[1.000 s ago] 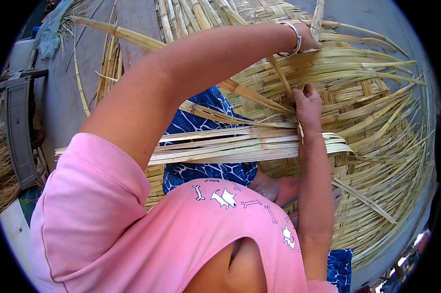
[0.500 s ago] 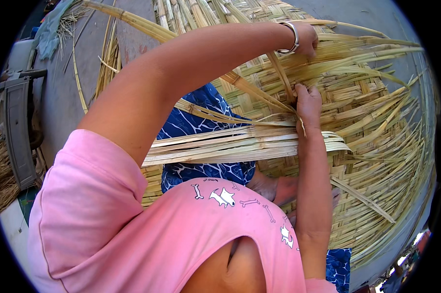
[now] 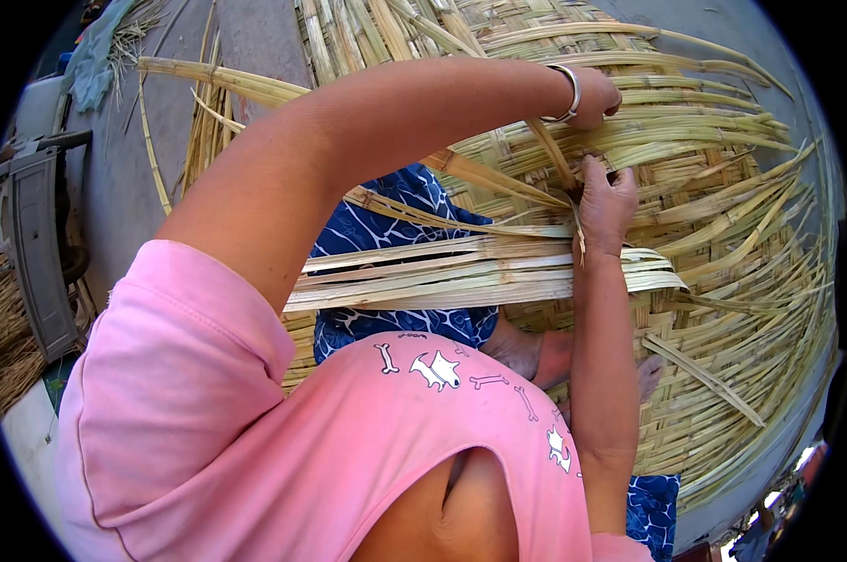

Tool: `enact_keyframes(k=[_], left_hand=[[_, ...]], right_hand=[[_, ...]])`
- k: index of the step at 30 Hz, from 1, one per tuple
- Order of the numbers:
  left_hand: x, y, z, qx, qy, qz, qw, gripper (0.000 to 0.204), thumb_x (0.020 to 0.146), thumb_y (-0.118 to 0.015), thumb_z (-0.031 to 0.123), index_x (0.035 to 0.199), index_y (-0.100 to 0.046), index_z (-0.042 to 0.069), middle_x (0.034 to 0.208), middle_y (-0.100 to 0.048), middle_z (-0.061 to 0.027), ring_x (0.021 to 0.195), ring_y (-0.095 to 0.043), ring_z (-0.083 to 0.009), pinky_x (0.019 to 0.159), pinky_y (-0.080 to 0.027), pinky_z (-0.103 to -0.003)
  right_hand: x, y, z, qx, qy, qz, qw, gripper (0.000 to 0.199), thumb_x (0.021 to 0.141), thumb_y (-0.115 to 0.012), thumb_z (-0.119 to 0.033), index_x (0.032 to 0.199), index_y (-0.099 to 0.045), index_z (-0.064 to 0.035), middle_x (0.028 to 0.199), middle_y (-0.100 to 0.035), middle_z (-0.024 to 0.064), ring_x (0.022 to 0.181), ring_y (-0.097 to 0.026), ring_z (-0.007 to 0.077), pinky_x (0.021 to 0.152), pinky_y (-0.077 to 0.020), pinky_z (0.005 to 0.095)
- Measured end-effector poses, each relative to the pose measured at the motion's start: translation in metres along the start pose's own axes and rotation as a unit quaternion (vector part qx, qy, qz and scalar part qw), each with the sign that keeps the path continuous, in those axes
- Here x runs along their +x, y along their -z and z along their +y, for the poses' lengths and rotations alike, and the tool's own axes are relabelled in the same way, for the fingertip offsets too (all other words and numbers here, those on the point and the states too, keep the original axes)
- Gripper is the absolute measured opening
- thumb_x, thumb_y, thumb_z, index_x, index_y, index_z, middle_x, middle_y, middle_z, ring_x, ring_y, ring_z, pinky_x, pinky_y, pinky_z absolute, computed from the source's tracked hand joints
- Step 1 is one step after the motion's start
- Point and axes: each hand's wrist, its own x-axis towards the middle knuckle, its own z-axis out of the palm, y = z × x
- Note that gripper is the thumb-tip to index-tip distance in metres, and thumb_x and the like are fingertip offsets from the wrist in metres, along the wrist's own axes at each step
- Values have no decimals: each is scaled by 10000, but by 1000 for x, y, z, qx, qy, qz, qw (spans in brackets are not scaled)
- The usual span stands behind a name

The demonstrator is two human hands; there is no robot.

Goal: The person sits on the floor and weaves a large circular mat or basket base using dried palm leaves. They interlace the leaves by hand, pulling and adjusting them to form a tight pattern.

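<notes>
A large round mat of woven split-cane strips (image 3: 686, 201) lies beneath my hands, its loose strip ends fanning out to the right. My left hand (image 3: 594, 98), with a silver bangle (image 3: 570, 94) at its wrist, is curled closed over the far strips; whatever its fingers hold is hidden. Just nearer, my right hand (image 3: 609, 201) pinches at the weave where a tan cane strip (image 3: 553, 150) comes down to its fingertips. Other strips (image 3: 498, 178) converge there from the left. A bundle of pale flat strips (image 3: 461, 272) lies across my lap, passing under my right forearm.
Blue patterned cloth (image 3: 386, 220) covers my legs, and a bare foot (image 3: 514, 348) rests on the mat. Loose canes (image 3: 203, 126) lie on the grey ground at left. A grey metal frame (image 3: 41, 253) and a teal plastic sheet (image 3: 100, 56) stand farther left.
My left hand has come slightly nearer, and the blurred strips beside it now lie still. My right hand has shifted a little right. The long cane's left end has swung down.
</notes>
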Motion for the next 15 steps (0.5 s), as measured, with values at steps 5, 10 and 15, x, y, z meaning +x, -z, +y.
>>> enact_keyframes(k=[5,10,15], left_hand=[[-2,4,16,96,21,-52,994,244,751,-603,129,966,-662,29,943,-659,-169,897,-634,-324,755,-511,-393],[3,6,24,87,52,-70,992,245,749,-629,191,943,-689,53,942,-668,-143,892,-643,-294,743,-519,-388],[36,-15,-22,-73,30,-29,996,336,735,-653,313,943,-685,51,865,-678,-130,790,-636,-266,720,-501,-393]], right_hand=[[-10,-1,-14,-55,37,13,998,255,766,-627,-163,882,-571,58,762,-622,92,672,-533,137,668,-457,295],[-14,0,-19,-60,36,34,997,246,768,-620,-158,870,-567,59,753,-619,92,652,-536,139,654,-457,296],[-16,-2,-22,-66,29,29,997,231,776,-611,-147,877,-563,55,741,-609,83,637,-533,124,626,-453,289]])
